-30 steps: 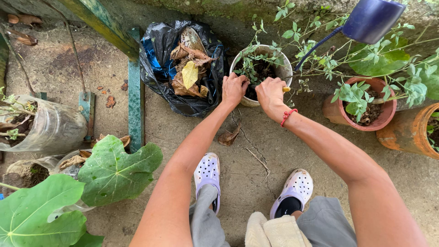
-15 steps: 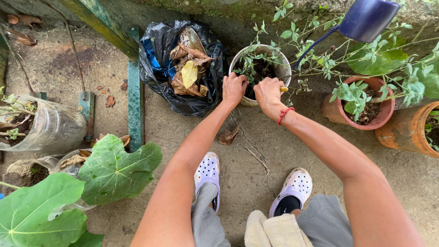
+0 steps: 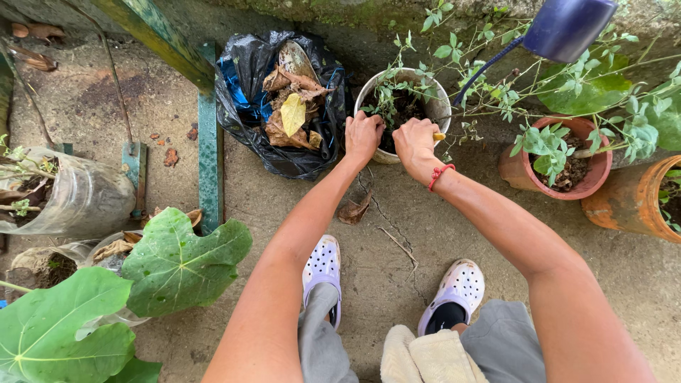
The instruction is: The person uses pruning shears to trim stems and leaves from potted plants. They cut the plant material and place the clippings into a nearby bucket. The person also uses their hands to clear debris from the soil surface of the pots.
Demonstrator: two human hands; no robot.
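A white round pot (image 3: 434, 93) with dark soil and a thin leafy plant (image 3: 389, 96) stands on the concrete ground by a mossy wall. My left hand (image 3: 363, 135) rests on its near rim, fingers curled over the edge into the soil. My right hand (image 3: 415, 142), with a red cord bracelet at the wrist, is fisted at the rim beside it. A short yellow-tipped end (image 3: 440, 136) of something thin sticks out of that fist; the rest of it is hidden.
A black plastic bag (image 3: 245, 67) of dry leaves sits left of the pot, beside a green metal post (image 3: 208, 142). Two terracotta pots (image 3: 528, 174) (image 3: 621, 206) and a blue watering can (image 3: 567, 28) stand right. Big green leaves (image 3: 177, 262) and a clear plastic planter (image 3: 78, 202) lie left.
My right hand has drawn back from reaching into the pot and curled into a fist at the near rim. My left hand has stayed on the rim.
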